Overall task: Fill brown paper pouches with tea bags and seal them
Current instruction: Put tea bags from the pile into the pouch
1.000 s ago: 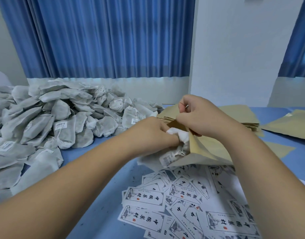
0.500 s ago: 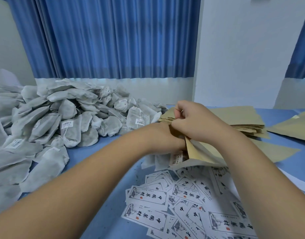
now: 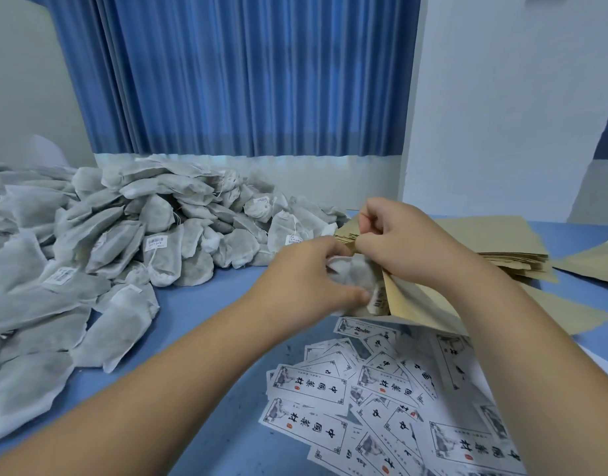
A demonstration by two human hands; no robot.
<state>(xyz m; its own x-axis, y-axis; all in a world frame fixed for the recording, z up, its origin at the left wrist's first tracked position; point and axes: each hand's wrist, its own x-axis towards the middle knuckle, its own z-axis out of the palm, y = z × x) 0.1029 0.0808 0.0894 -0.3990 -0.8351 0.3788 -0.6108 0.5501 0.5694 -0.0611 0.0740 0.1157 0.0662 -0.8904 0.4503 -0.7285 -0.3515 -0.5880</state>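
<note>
Brown paper pouch mid-fill, standing on its lower edge on the blue table, mouth facing left. Pinching its top lip with the right hand, fingers curled, presumably to hold the mouth gaping. Shoving a tea bag bundle in with the left hand, fingers wrapped round it, roughly halfway inside by the look of it. Can't tell how many bags are in that bundle.

Got the big tea bag pile heaped on the left and the flat stack of spare pouches just behind the right hand, so probably no stretching for either. Printed labels scattered in front, right up against the pouch, likely parked there for the sealing step. Nothing sealed yet. Worth minding the paper tag dangling at the mouth, could get caught in the seal.
</note>
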